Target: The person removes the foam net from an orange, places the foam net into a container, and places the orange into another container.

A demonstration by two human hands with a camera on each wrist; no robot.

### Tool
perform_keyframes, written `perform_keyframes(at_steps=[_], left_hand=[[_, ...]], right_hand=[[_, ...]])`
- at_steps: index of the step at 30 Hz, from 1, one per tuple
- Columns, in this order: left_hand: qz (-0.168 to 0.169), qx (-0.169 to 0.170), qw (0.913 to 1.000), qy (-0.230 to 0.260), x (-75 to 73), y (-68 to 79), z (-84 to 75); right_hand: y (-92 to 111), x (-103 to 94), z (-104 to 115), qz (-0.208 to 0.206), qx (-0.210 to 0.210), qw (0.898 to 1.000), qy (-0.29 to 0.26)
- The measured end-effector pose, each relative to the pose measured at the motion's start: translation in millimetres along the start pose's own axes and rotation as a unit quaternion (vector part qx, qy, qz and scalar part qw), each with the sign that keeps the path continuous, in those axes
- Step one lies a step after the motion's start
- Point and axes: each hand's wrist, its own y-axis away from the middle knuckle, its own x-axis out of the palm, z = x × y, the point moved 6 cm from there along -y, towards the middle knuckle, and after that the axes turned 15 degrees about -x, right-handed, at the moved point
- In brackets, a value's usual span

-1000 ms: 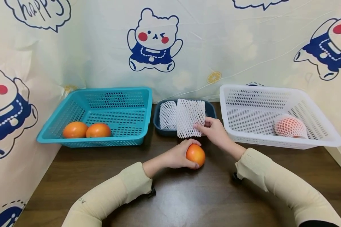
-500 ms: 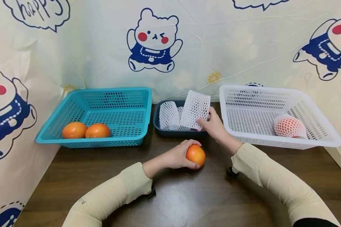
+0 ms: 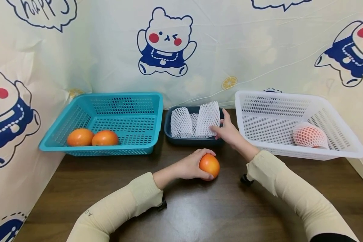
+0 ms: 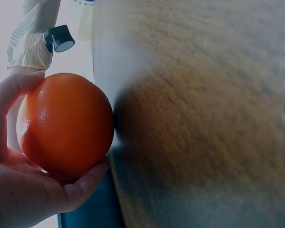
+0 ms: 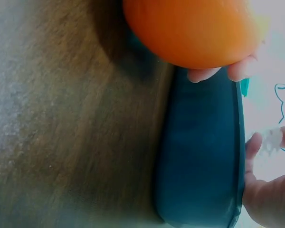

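Fruit (image 3: 209,167), three bare, one netted, two baskets (image 3: 139,148)

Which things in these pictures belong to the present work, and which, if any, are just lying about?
Likely part of the work:
fruit in the left hand
net in the right hand
dark tray, other nets
blue basket, two fruits
white basket, netted fruit

Likely only surroundings:
printed cloth
table
black wrist device

The left hand (image 3: 189,166) is gripping low with curved fingers (image 3: 208,152), the right hand (image 3: 230,132) is pinching farther forward, and the left arm (image 3: 118,203) and right arm (image 3: 296,193) are slanting inward.
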Motion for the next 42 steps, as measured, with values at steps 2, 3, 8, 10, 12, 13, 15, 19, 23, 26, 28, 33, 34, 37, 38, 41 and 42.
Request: perform_keyframes(at_steps=[2, 3, 8, 10, 12, 13, 15, 19, 23, 26, 28, 33, 34, 37, 38, 41, 42], left_hand=[[0.0, -0.004, 1.0, 0.003, -0.1, 0.5, 0.0], [0.0, -0.005, 1.0, 0.005, -0.2, 0.7, -0.1], [0.001, -0.005, 0.9999, 0.009, -0.6, 1.9, -1.5], [0.002, -0.003, 0.9999, 0.01, -1.0, 1.8, -2.1], [0.003, -0.003, 0.9999, 0.011, -1.3, 1.6, -2.3], [0.003, -0.003, 0.9999, 0.012, -1.4, 1.5, -2.2], [0.003, -0.004, 0.9999, 0.013, -1.7, 1.4, -2.0], [0.006, -0.008, 0.9999, 0.014, -1.8, 0.8, -1.4], [0.009, -0.011, 0.9998, 0.016, -1.6, 0.8, -1.8], [0.009, -0.01, 0.9998, 0.017, -1.3, 0.5, -1.7], [0.008, -0.008, 0.9998, 0.018, -1.5, 0.5, -2.1], [0.001, -0.01, 0.9997, 0.021, -2.3, 0.2, -1.3], [-0.001, -0.011, 0.9997, 0.023, -2.3, 0.2, -0.9], [-0.007, -0.013, 0.9995, 0.028, -2.0, 0.6, 0.8], [-0.01, -0.014, 0.9994, 0.03, -2.1, 1.0, 1.4], [-0.017, -0.016, 0.9988, 0.043, -3.3, 1.2, 4.0], [-0.02, -0.017, 0.9985, 0.047, -4.1, 1.3, 4.5]], right_hand=[[0.2, -0.2, -1.0, 0.002, -0.005, 1.0, 0.016], [0.1, 0.2, -1.2, 0.003, -0.01, 1.0, 0.026], [-0.5, 2.4, 0.6, 0.003, -0.06, 0.994, 0.096], [0.3, 2.8, 2.5, -0.001, -0.081, 0.988, 0.13], [0.9, 3.1, 4.0, -0.003, -0.098, 0.983, 0.154], [1.4, 3.1, 5.1, -0.004, -0.106, 0.981, 0.162], [2.0, 3.6, 6.7, -0.001, -0.115, 0.976, 0.182], [2.8, 6.2, 7.1, 0.019, -0.132, 0.96, 0.244], [3.6, 9.8, 5.2, 0.047, -0.14, 0.941, 0.304], [3.1, 12.4, 3.7, 0.074, -0.136, 0.934, 0.321], [2.2, 13.9, 2.8, 0.092, -0.134, 0.929, 0.332], [1.8, 15.5, 4.2, 0.111, -0.126, 0.93, 0.327], [2.3, 15.5, 4.6, 0.111, -0.125, 0.933, 0.32], [4.4, 14.9, 6.8, 0.104, -0.128, 0.94, 0.297], [5.0, 14.6, 7.8, 0.101, -0.133, 0.942, 0.29], [6.8, 12.5, 10.6, 0.087, -0.151, 0.945, 0.278], [7.1, 11.6, 11.6, 0.081, -0.158, 0.945, 0.274]])
